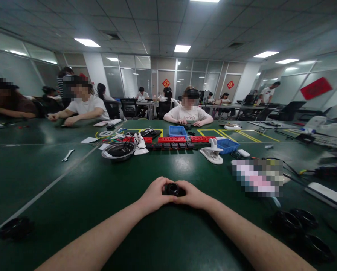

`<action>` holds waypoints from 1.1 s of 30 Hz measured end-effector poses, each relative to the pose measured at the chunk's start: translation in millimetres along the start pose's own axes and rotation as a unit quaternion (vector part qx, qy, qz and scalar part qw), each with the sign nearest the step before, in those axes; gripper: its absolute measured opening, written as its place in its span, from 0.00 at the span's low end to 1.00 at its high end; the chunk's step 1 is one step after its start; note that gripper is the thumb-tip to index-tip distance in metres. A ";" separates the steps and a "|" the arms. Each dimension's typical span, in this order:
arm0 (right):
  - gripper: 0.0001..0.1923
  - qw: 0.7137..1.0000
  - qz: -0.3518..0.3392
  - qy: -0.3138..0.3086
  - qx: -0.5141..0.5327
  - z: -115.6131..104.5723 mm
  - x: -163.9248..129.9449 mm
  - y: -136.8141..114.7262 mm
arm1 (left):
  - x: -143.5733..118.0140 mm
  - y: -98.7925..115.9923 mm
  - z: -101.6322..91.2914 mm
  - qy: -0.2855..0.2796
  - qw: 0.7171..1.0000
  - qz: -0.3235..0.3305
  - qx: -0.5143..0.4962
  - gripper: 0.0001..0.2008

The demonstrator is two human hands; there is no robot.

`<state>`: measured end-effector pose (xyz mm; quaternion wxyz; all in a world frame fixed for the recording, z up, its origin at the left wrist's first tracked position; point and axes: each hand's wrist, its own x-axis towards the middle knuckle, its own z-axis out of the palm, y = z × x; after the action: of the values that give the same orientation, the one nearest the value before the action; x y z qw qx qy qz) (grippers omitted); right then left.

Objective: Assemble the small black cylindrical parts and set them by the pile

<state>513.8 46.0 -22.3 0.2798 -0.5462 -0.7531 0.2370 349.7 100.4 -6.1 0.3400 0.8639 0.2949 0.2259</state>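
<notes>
Both forearms reach in from 6 o'clock over the green tabletop (72,195). At centre, the left hand (154,196) and right hand (192,195) meet, each closed around a side of a small black round part (174,189) held just above the surface. Black rings (295,222) lie at 4 o'clock, a metal bowl (119,151) at 11 o'clock, a white clamp (212,152) at 1 o'clock.

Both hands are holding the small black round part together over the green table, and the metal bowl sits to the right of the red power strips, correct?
Not quite. In the head view both hands, left hand and right hand, do hold the small black round part over the green table, but the metal bowl sits left of the red power strips.
</notes>
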 end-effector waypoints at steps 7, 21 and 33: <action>0.18 0.998 -0.021 -0.052 0.026 -11.8 -0.5 1.5 | 1.2 -5.2 -2.6 -0.046 0.998 0.016 -0.037 0.21; 0.15 0.996 -0.022 -0.068 0.054 -13.8 0.3 -0.8 | 1.7 -5.5 -2.9 -0.052 0.998 0.022 -0.038 0.23; 0.16 0.996 -0.007 -0.069 0.048 -15.3 0.4 -5.6 | 2.8 -10.8 0.0 -0.052 0.998 0.022 -0.032 0.23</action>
<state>520.2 45.5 -7.4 0.2552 -0.5094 -0.7618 0.3083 347.9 108.7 -13.4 0.3768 0.8696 0.2505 0.1976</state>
